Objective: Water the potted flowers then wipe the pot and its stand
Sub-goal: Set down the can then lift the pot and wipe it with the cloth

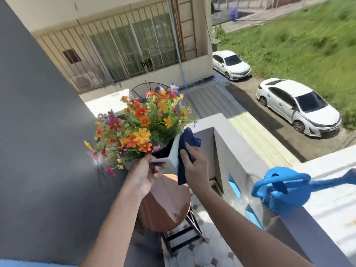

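A white square pot (174, 153) full of orange, yellow, red and purple flowers (138, 124) is lifted and tilted above the stand. My left hand (148, 174) grips the pot's near rim. My right hand (196, 166) presses a dark blue cloth (187, 143) flat against the pot's right side. Below them stands the round brown wooden stand (165, 205) on black metal legs, with a pale worn patch at its right edge. A blue watering can (283, 191) sits on the balcony wall to the right, its spout pointing right.
A dark grey wall (38, 132) fills the left side. The white balcony parapet (240, 151) runs along the right, with tiled floor (196, 251) below. Beyond it lie a neighbouring roof, two parked white cars (296, 106) and a grassy bank.
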{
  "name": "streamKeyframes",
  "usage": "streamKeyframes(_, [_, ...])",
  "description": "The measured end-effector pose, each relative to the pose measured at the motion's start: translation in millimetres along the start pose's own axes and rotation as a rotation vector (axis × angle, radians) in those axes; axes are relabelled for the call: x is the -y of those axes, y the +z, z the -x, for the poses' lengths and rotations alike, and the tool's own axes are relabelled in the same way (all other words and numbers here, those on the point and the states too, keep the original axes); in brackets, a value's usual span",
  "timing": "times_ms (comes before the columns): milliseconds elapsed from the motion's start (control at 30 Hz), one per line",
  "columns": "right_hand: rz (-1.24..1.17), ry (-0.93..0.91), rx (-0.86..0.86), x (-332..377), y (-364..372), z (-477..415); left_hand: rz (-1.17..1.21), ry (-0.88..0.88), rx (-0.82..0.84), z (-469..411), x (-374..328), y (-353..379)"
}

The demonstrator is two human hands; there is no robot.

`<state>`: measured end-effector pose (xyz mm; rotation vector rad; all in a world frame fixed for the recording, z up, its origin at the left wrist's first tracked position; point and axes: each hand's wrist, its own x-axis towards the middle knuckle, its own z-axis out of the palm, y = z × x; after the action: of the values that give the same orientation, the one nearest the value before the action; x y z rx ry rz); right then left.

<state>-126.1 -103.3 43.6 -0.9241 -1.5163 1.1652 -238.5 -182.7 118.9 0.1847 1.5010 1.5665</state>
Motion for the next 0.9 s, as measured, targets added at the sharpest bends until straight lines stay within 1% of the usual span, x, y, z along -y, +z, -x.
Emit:
streamKeyframes(100, [-0.028, -0.051, 0.005, 17, 2, 12, -0.035, 0.026, -0.026, -3, -1, 2])
streamKeyframes(267, [-0.127, -0.044, -0.041, 46, 5, -15, -0.078, 0.045, 0.028, -3, 1, 0])
streamKeyframes(367, [-0.051, -0.047, -0.052, 44, 4, -52, -0.093, 0.025, 0.059, 4, 1, 1])
streamKeyframes(467, [0.028, 0.002, -0.162, 19, 1, -72, -0.069, 0.010, 0.088, 13, 2, 8])
streamKeyframes(500, [0.056, 0.025, -0.172, 8, 0, -71, -0.043, 0.008, 0.094, 14, 2, 10])
streamKeyframes(600, [0.108, 0.014, -0.131, -14, -2, -49, 0.013, 0.010, 0.083, 11, -3, 14])
streamKeyframes(700, [0.098, -0.046, -0.041, -10, -4, -24, 0.008, 0.017, 0.035, 3, -9, 13])
streamKeyframes(767, [0.100, -0.044, -0.001, -4, -2, -16, -0.016, 0.022, 0.006, -2, -8, 13])
streamKeyframes(900, [0.020, 0.004, -0.032, 17, 1, -9, -0.108, 0.032, -0.042, -12, 2, 17])
